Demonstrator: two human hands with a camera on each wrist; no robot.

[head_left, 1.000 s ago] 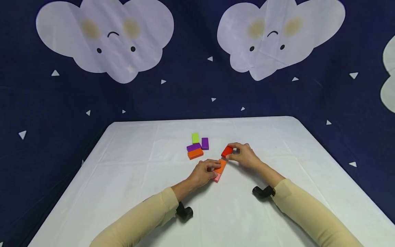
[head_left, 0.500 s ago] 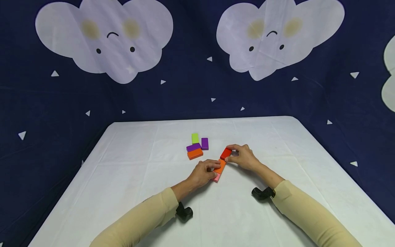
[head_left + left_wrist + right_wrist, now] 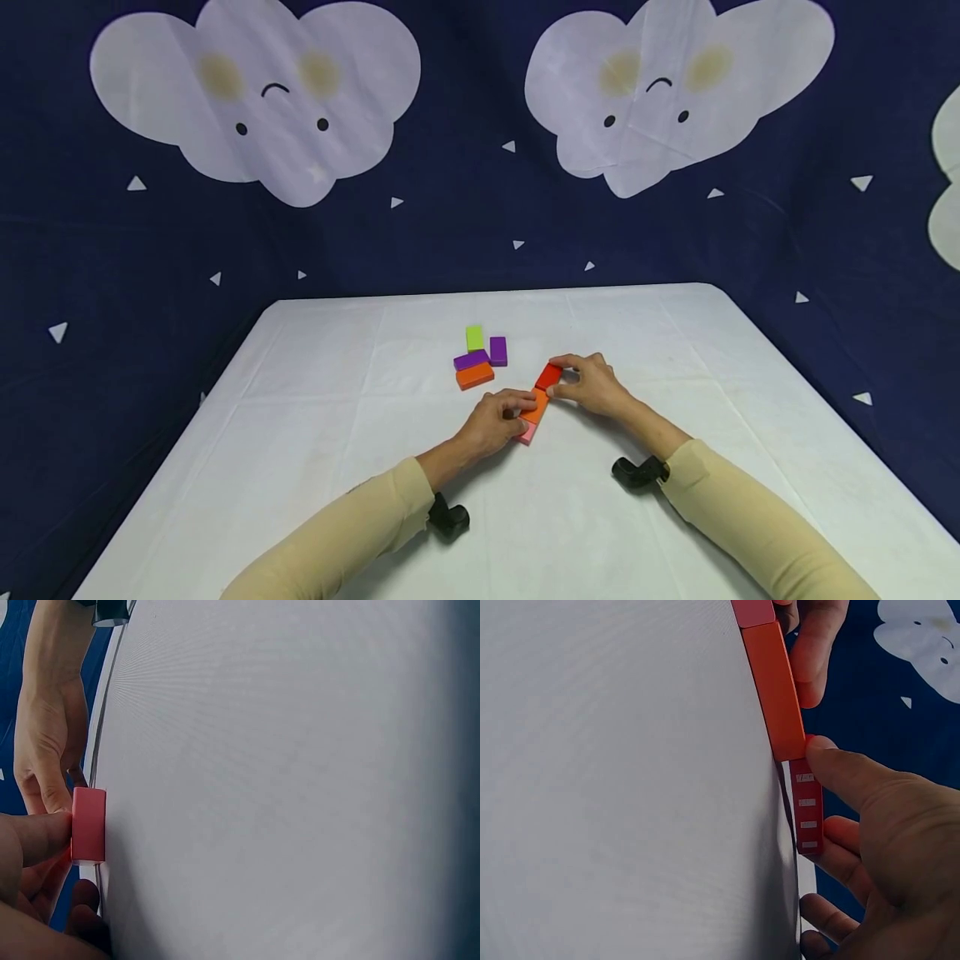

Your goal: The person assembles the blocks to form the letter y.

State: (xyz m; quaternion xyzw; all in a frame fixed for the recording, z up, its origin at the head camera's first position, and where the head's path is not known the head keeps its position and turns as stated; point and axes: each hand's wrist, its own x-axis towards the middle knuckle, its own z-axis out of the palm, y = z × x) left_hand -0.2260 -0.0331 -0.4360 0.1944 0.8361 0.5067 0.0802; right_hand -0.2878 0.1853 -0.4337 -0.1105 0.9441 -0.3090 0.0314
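In the head view, my right hand (image 3: pixel 588 385) pinches a red block (image 3: pixel 550 375) between thumb and fingers. The red block's near end meets the far end of an orange block (image 3: pixel 536 406), and a pink block (image 3: pixel 527 433) follows at the near end, making a slanting row. My left hand (image 3: pixel 491 423) holds this pair, its thumb on the pink block and its fingertips over the orange one. Up close in the right wrist view, the red block (image 3: pixel 807 806) shows several pale patches on one face. The left thumb touches the pink block (image 3: pixel 89 825) in the left wrist view.
Left of the row lie a second orange block (image 3: pixel 475 377), two purple blocks (image 3: pixel 471 359) and a lime green block (image 3: pixel 474 337). All rest on a white-covered table (image 3: pixel 315 358). Behind it hangs a dark blue cloth (image 3: pixel 465 242) with clouds. Black wrist devices (image 3: pixel 639 472) stick out beneath the forearms.
My right hand has brought the red block a short way toward me, closing the small gap to the orange block. The left hand stays in place.
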